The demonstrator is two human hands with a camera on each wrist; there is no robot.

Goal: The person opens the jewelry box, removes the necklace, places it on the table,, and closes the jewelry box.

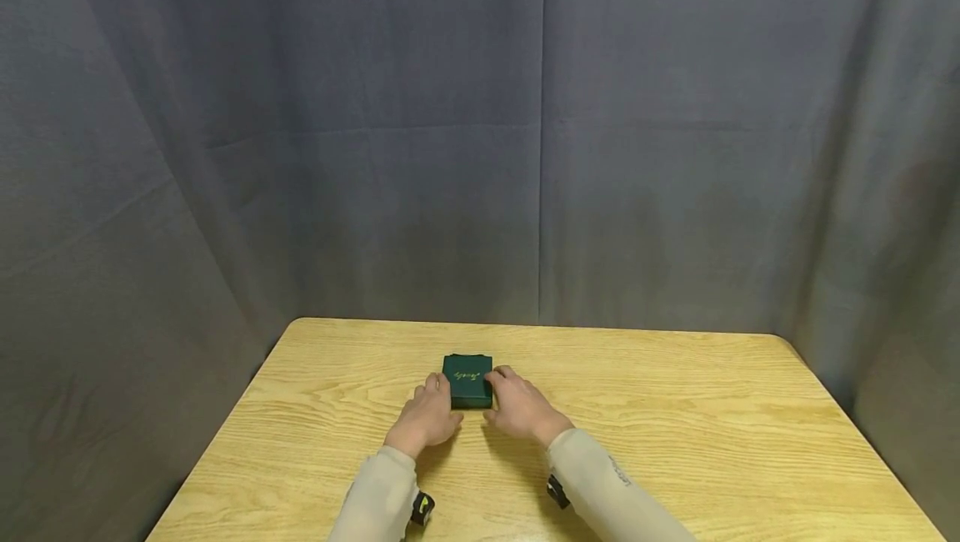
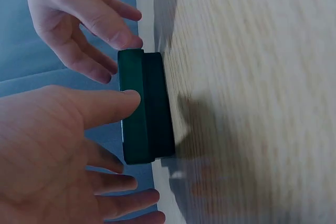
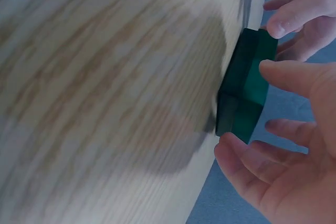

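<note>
A small dark green lidded box (image 1: 468,392) lies on the wooden table, gold script on its lid. Both wrist views show the lid (image 2: 132,129) wider than the darker base (image 2: 159,103). At its left side is my left hand (image 1: 427,415), thumb (image 2: 123,104) in front of the lid's front face and fingers spread beyond the side. My right hand (image 1: 519,407) is at the right side, its fingers (image 3: 236,163) loosely bent by the corner and its thumb (image 3: 283,74) near the lid's front. Whether the fingertips touch the box, I cannot tell for certain.
The light wooden table (image 1: 675,409) has rounded far corners. Grey curtains (image 1: 412,150) hang behind it and along both sides. A dark strapped device (image 1: 422,509) is on the left wrist, another (image 1: 557,492) on the right.
</note>
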